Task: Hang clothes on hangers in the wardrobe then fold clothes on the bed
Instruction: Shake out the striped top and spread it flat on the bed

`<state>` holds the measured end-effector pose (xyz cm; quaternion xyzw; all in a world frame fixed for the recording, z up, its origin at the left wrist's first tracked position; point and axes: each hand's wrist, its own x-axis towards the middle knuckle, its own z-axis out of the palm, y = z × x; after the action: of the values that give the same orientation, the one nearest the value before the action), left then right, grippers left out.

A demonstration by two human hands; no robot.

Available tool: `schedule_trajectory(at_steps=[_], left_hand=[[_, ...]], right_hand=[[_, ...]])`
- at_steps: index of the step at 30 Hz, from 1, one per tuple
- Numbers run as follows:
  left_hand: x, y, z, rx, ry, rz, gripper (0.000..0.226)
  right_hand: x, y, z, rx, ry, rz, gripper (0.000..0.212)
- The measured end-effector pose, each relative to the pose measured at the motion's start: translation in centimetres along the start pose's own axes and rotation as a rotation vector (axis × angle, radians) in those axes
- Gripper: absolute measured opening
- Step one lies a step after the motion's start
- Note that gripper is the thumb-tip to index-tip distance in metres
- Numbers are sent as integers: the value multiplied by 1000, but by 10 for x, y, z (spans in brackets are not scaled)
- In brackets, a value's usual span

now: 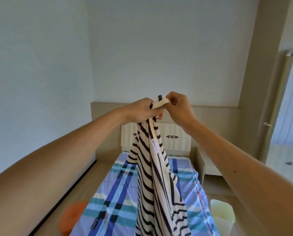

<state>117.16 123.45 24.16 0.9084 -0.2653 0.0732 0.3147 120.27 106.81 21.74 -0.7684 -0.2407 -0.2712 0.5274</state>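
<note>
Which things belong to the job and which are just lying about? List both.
Job: striped garment, gripped by left hand, pinched by right hand; bed beneath it.
Lying about: orange object, pale bin, bedside cabinet.

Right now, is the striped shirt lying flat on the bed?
No, the left hand and the right hand hold the striped shirt up by its top, so it hangs over the bed.

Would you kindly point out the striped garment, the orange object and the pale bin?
striped garment [152, 176]: head view, hanging middle.
orange object [73, 217]: head view, top surface.
pale bin [223, 218]: head view, front wall.
</note>
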Motion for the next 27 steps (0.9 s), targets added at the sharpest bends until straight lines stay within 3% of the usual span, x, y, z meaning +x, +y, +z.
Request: schedule_trajectory(at_steps=[6, 8, 11, 14, 17, 20, 23, 27], left_hand=[[10, 26, 16, 21, 57, 11, 36], [9, 28, 19, 0, 96, 42, 35], [7, 29, 15, -16, 155, 68, 35], [5, 27, 5, -7, 224, 85, 37], [2, 21, -9, 29, 296, 87, 35], [-3, 14, -23, 77, 355, 76, 36], [-7, 6, -31, 102, 402, 63, 38], [-10, 3, -29, 124, 360, 84, 38]], right_hand=[[-15, 16, -15, 251, -68, 85, 23], [-25, 30, -18, 332, -235, 161, 36], [-50, 65, -9, 265, -582, 362, 51], [-72, 97, 3, 55, -871, 435, 35], [-86, 112, 12, -91, -1036, 494, 34], [-96, 114, 19, -33, -1093, 503, 35], [-103, 100, 27, 91, -1021, 464, 62], [-110, 85, 48, 440, -886, 407, 50]])
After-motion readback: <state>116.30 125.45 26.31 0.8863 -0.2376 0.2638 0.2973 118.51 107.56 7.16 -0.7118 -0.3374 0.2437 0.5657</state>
